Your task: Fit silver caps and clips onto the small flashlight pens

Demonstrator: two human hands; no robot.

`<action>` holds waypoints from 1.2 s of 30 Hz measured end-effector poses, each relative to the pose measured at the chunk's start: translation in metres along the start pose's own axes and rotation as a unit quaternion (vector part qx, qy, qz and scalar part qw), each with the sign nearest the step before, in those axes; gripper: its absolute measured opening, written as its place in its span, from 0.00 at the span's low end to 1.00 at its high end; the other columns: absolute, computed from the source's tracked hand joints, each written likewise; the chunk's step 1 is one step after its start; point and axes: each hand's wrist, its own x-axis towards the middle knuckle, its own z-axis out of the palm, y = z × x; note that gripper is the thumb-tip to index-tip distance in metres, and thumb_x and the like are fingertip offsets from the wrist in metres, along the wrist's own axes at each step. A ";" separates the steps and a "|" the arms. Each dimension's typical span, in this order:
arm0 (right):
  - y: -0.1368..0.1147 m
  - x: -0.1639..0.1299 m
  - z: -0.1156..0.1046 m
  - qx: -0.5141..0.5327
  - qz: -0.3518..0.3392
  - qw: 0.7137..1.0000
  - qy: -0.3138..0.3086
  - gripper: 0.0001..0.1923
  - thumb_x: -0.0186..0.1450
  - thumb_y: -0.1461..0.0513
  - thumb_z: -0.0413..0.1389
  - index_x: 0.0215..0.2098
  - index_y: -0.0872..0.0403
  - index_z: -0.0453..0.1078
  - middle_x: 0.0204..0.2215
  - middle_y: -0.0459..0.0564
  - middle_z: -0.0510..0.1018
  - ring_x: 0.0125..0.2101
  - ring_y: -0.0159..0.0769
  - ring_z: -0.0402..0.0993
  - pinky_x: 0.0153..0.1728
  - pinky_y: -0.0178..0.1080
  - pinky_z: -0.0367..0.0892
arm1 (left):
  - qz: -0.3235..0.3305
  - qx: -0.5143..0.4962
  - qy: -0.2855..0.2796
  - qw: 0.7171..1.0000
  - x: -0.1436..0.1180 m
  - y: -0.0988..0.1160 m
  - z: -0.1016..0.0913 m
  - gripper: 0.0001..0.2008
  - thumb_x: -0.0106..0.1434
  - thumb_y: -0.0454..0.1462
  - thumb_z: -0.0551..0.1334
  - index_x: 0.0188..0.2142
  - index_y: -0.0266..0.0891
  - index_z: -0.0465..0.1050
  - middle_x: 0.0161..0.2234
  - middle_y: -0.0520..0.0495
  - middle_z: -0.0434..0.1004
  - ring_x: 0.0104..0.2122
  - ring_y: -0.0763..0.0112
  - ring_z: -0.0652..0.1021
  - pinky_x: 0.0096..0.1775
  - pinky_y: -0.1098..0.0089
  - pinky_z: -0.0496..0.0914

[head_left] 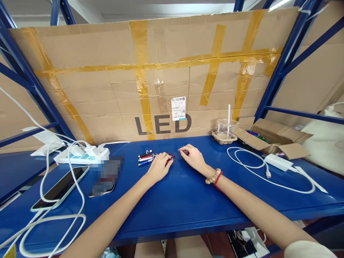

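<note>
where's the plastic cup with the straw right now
In the head view, the plastic cup stands at the back right of the blue shelf, in a pulp holder against the cardboard wall, left of the open cardboard box.

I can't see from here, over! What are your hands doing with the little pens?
Left hand resting on the little pens, fingers curled. Right hand pinching something small, too tiny to tell. Cup and white cable off to the right, clear.

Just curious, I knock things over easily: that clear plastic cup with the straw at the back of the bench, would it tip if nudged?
Probably. The plastic cup looks nearly empty, so likely light, and its tall straw adds leverage. The cardboard holder under it may steady it somewhat.
</note>
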 end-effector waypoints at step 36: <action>-0.001 0.000 -0.009 -0.089 -0.056 0.994 -0.040 0.10 0.64 0.57 0.50 0.35 0.49 0.73 0.35 0.45 0.75 0.32 0.31 0.71 0.28 0.31 0.59 | -0.027 0.050 -0.017 0.998 -0.002 0.010 -0.008 0.13 0.63 0.40 0.53 0.43 0.44 0.73 0.36 0.48 0.68 0.38 0.68 0.72 0.34 0.73 0.68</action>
